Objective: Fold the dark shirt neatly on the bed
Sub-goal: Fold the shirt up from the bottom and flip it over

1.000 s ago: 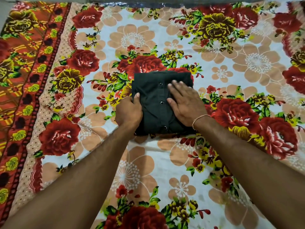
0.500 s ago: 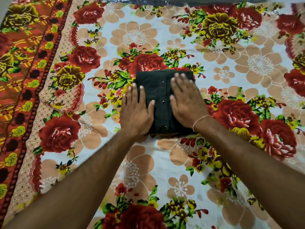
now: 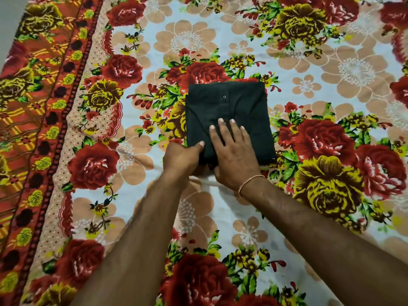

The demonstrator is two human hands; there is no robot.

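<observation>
The dark shirt [image 3: 240,109] lies folded into a compact square on the floral bed sheet [image 3: 198,40], its button placket facing up. My right hand [image 3: 234,153] rests flat on the near middle of the shirt, fingers spread, a thin thread band on the wrist. My left hand [image 3: 181,157] is at the shirt's near left corner, thumb on top and fingers curled under the edge, pinching the fabric. The near edge of the shirt is partly hidden by both hands.
The sheet's red and orange patterned border [image 3: 44,107] runs down the left side. Flat sheet surrounds the shirt on every side. A slight wrinkle in the sheet [image 3: 205,180] shows just below my hands.
Both hands have slid back toward me, from flat on the shirt's middle to its near edge. The left hand has gone from flat palm to gripping the near left corner.
</observation>
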